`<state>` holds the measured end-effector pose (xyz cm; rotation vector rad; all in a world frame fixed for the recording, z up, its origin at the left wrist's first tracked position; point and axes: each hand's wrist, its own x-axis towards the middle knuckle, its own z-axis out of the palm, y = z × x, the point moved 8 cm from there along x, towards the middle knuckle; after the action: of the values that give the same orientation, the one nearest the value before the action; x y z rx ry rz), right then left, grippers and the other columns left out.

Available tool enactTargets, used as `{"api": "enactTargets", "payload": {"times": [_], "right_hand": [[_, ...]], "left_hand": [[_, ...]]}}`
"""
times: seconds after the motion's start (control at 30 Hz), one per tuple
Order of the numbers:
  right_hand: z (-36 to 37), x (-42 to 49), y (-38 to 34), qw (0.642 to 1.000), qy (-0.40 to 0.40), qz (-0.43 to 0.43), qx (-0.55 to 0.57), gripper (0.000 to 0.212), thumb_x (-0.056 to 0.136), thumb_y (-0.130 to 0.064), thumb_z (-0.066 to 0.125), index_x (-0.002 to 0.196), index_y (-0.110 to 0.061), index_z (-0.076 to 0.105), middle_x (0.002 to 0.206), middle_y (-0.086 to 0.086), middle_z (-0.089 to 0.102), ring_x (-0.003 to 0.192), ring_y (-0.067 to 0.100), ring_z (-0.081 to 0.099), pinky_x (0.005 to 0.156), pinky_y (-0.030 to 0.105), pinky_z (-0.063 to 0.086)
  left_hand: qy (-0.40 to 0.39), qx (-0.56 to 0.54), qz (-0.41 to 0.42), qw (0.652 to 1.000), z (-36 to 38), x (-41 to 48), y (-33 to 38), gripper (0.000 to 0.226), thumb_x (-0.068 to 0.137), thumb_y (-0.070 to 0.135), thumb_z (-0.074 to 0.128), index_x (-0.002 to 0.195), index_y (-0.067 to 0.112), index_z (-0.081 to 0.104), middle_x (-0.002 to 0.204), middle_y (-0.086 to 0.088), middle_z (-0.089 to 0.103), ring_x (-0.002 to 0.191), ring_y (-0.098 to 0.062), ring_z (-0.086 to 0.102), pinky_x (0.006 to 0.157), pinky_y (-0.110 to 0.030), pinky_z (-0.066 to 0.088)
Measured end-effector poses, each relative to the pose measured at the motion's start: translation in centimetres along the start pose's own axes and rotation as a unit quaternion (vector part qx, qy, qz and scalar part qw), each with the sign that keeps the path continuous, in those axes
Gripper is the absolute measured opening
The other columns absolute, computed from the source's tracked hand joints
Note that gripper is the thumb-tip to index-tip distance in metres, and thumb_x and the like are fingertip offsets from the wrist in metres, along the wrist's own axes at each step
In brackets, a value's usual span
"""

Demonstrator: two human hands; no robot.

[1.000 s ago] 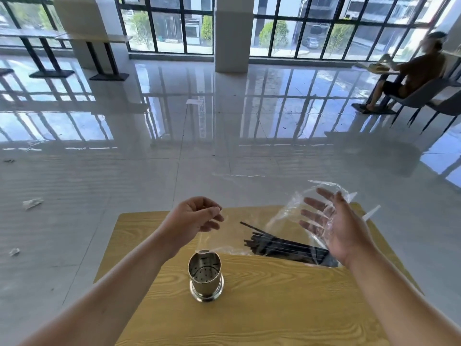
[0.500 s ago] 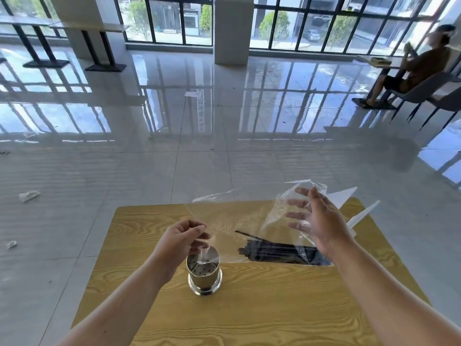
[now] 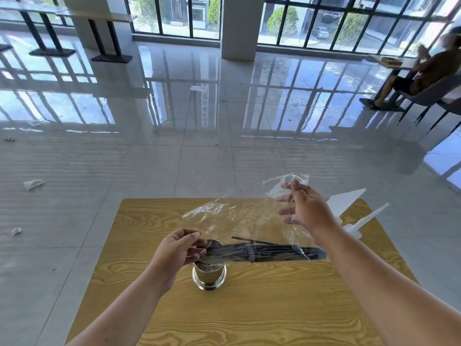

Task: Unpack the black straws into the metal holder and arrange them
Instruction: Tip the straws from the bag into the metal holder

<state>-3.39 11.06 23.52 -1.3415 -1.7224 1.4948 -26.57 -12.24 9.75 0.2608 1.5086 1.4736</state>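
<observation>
A bundle of black straws (image 3: 264,252) lies sideways inside a clear plastic bag (image 3: 232,216) held above the wooden table (image 3: 262,308). My left hand (image 3: 174,250) pinches the bag's left end just over the mouth of the perforated metal holder (image 3: 209,275), which stands upright near the table's middle. The straws' left tips reach the holder's rim. My right hand (image 3: 306,208) holds the bag's far right part up, fingers partly spread inside the film.
Two white pointed objects (image 3: 349,203) lie at the table's right edge. Glossy tiled floor surrounds the table, with scraps of litter (image 3: 33,183) at left. A person sits on a chair (image 3: 424,78) at far right. A pillar (image 3: 238,26) and tables stand at the back.
My left hand came down with the bag's left end to the holder's mouth. The straws slid left inside the bag until their tips reached the holder. My right hand lifted the bag's other end.
</observation>
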Motion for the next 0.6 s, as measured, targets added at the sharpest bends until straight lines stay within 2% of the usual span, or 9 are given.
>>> {"api": "enactTargets", "payload": {"times": [0.2, 0.33, 0.47, 0.6], "right_hand": [[1.6, 0.9, -1.6, 0.997, -0.024, -0.018, -0.069, 0.040, 0.113, -0.053, 0.039, 0.124, -0.027, 0.067, 0.110, 0.003, 0.076, 0.086, 0.028, 0.077, 0.069, 0.042, 0.063], [2.9, 1.4, -3.0, 0.992, -0.039, -0.025, -0.116, 0.040, 0.112, -0.056, 0.039, 0.122, -0.031, 0.068, 0.108, 0.000, 0.077, 0.083, 0.026, 0.077, 0.068, 0.040, 0.064], [4.5, 1.7, -5.0, 0.984, -0.045, -0.036, -0.169, 0.042, 0.111, -0.057, 0.038, 0.124, -0.030, 0.068, 0.108, 0.001, 0.076, 0.084, 0.027, 0.077, 0.075, 0.047, 0.068], [6.6, 1.5, -7.1, 0.967, -0.054, -0.067, -0.241, 0.051, 0.112, -0.056, 0.035, 0.125, -0.019, 0.068, 0.108, 0.008, 0.075, 0.095, 0.035, 0.074, 0.091, 0.061, 0.062]], "left_hand": [[0.043, -0.010, -0.003, 0.999, -0.9, 0.0, -0.3, 0.008, 0.101, 0.017, 0.067, 0.107, 0.012, 0.071, 0.100, -0.014, 0.082, 0.080, -0.024, 0.078, 0.075, -0.037, 0.059], [0.070, -0.023, -0.010, 0.997, -1.9, -0.1, -0.8, 0.009, 0.102, 0.018, 0.066, 0.106, 0.013, 0.072, 0.100, -0.013, 0.083, 0.078, -0.022, 0.078, 0.072, -0.036, 0.060], [0.082, -0.052, -0.019, 0.995, -2.8, -0.1, -1.3, 0.011, 0.102, 0.018, 0.065, 0.109, 0.012, 0.072, 0.103, -0.012, 0.083, 0.080, -0.024, 0.079, 0.070, -0.037, 0.060], [0.092, -0.060, -0.021, 0.994, -3.5, -0.3, -1.5, 0.013, 0.103, 0.018, 0.064, 0.111, 0.012, 0.072, 0.105, -0.012, 0.083, 0.084, -0.024, 0.079, 0.075, -0.039, 0.059]]}}
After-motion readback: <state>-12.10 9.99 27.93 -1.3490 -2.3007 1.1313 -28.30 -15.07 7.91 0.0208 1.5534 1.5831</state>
